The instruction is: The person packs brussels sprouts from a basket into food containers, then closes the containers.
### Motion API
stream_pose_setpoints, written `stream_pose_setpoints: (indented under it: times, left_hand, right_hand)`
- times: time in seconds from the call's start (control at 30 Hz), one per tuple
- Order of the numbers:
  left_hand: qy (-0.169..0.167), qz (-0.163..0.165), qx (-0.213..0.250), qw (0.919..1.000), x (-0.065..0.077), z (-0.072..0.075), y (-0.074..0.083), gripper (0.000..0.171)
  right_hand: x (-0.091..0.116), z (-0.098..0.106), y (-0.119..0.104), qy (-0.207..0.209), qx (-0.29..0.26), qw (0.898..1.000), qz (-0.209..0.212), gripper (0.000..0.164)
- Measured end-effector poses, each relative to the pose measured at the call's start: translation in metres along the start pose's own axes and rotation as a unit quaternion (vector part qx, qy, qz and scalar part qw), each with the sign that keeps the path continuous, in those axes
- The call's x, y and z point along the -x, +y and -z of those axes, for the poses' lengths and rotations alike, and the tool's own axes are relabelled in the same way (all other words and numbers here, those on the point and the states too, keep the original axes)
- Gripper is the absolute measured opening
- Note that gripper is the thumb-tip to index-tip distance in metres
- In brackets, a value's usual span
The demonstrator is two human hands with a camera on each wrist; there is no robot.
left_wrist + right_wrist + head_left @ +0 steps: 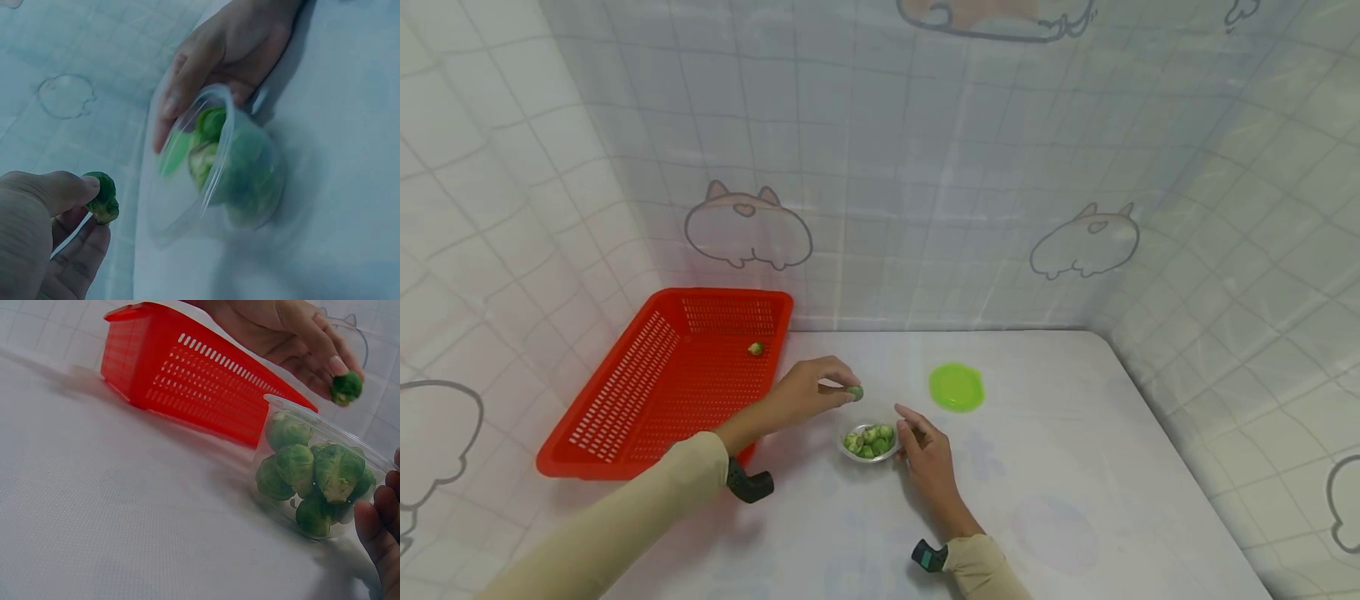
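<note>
My left hand (811,390) pinches a Brussels sprout (855,392) between thumb and fingertips, above and to the left of a clear plastic tub (842,450). Several green Brussels sprouts (338,470) fill much of the tub, seen through its wall in the right wrist view. Beside the tub's right side is my right hand (929,460), its fingers loosely extended and the fingertips right at the wall. In the left wrist view the held sprout (103,197) is in front of the tub's open mouth.
A red perforated plastic basket (602,392) stands at the left, with one small sprout (756,348) in it. A bright green round lid (957,387) lies on the white table (1075,433) behind the right hand. Patterned curtains (895,208) surround the table.
</note>
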State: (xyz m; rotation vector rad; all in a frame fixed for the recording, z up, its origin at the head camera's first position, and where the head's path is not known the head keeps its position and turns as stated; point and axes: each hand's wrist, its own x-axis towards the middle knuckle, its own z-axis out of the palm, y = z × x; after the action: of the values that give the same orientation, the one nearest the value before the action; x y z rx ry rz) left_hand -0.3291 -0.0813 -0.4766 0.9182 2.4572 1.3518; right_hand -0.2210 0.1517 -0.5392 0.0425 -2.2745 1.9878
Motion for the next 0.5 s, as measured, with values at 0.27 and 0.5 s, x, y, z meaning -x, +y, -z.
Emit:
stream_pose_setpoints:
  times: [0.27, 0.5]
  left_hand:
    - [-0.029, -0.009, -0.023, 0.9993, -0.008, -0.026, 0.007, 0.016]
    - [-0.045, -0.013, -0.059, 0.9971, -0.010, -0.037, 0.009, 0.016]
  right_hand:
    - [-0.001, 0.000, 0.003, 0.002, 0.005, 1.000, 0.007, 0.035]
    - [-0.001, -0.001, 0.005, 0.001, 0.004, 1.000, 0.004, 0.037]
